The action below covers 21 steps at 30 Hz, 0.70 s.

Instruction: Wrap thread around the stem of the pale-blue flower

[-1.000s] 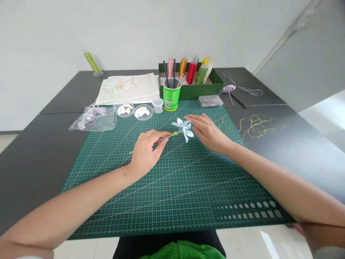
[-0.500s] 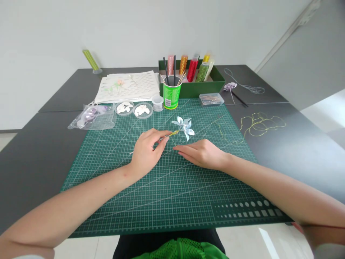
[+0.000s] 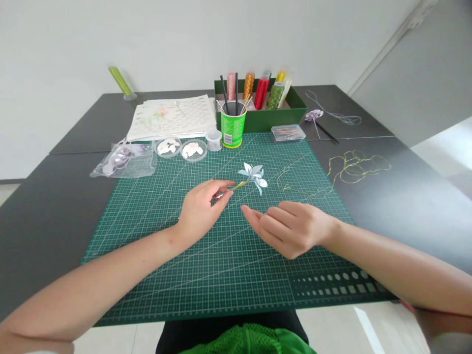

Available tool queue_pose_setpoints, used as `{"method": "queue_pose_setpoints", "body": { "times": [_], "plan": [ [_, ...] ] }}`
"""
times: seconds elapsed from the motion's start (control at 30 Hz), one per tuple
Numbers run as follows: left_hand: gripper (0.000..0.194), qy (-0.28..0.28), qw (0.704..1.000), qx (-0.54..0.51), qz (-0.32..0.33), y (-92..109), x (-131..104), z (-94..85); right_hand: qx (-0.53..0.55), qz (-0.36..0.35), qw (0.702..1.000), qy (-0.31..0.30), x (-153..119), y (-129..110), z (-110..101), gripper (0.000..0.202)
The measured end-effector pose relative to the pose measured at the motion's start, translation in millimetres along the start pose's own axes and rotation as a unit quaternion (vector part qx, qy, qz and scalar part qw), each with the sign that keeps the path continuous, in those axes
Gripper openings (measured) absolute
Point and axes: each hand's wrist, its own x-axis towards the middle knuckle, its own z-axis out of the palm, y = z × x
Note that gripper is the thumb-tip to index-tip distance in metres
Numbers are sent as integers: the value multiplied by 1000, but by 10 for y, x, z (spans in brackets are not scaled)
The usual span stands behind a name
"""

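Observation:
A pale blue artificial flower [image 3: 252, 176] with pointed petals points up and to the right over the cutting mat. My left hand [image 3: 202, 202] pinches its yellow-green stem [image 3: 240, 185] between thumb and fingers; the stem's lower end is mostly hidden behind the hand. My right hand [image 3: 289, 227] is just below and right of the flower, apart from it. Its fingers are curled, with thumb and forefinger pressed together on a thread too fine to follow at the fingertips. Loose yellow-green thread [image 3: 356, 167] lies in loops on the right and trails onto the mat.
The green cutting mat [image 3: 165, 270] covers the table's middle. Behind it stand a green cup [image 3: 232, 132] with sticks, a box [image 3: 275, 120] of thread spools, and a clear case [image 3: 287, 133]. Left are dishes [image 3: 193, 150] of white petals, a plastic bag [image 3: 125, 160] and paper sheets [image 3: 171, 118].
My right hand has drawn back right and toward me, and its fingers have curled. The loose thread on the mat has shifted left. My left hand still holds the flower, now turned slightly.

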Motion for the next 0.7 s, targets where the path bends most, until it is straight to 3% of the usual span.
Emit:
{"method": "queue_pose_setpoints", "body": {
  "times": [0.1,0.23,0.3,0.5,0.7],
  "plan": [
    [12,-16,999,21,18,24,-22,8,-16,-35,999,6,65,-7,-97,17],
    [18,-29,989,81,124,39,-76,12,-90,-80,992,32,65,-11,-142,21],
    [20,-46,978,109,173,44,-105,8,-98,-64,992,41,43,4,-157,19],
    [22,-67,956,128,256,99,-123,-10,-8,138,990,23,-56,116,-134,19],
    [17,-62,938,126,316,146,-126,-16,186,295,936,48,-152,234,61,16]
  ]
}}
